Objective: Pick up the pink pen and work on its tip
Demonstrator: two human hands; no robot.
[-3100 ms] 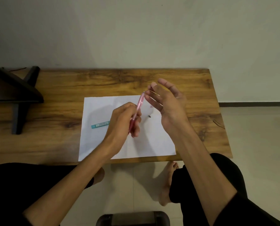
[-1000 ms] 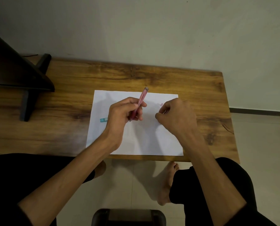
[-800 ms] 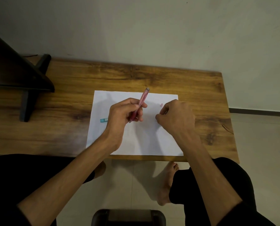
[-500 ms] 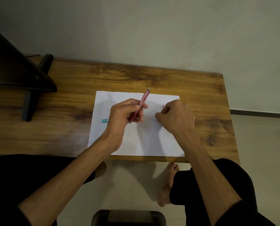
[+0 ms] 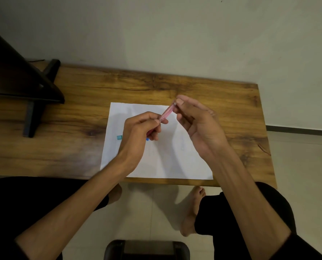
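Note:
My left hand (image 5: 139, 136) grips the lower part of a pink pen (image 5: 166, 113), which slants up to the right above a white sheet of paper (image 5: 167, 162). My right hand (image 5: 197, 126) pinches the pen's top end between thumb and fingertips. A teal pen-like object (image 5: 119, 137) lies on the paper, mostly hidden behind my left hand. The paper lies on a wooden table (image 5: 81, 113).
A dark stand (image 5: 25, 85) with a leg sits at the table's left back. The wall runs right behind the table. My knees and bare feet are below the front edge, with a dark stool (image 5: 147, 250) at the bottom.
My right hand has lifted off the paper and moved up to the pen's top end, pinching it. My left hand keeps hold of the pen.

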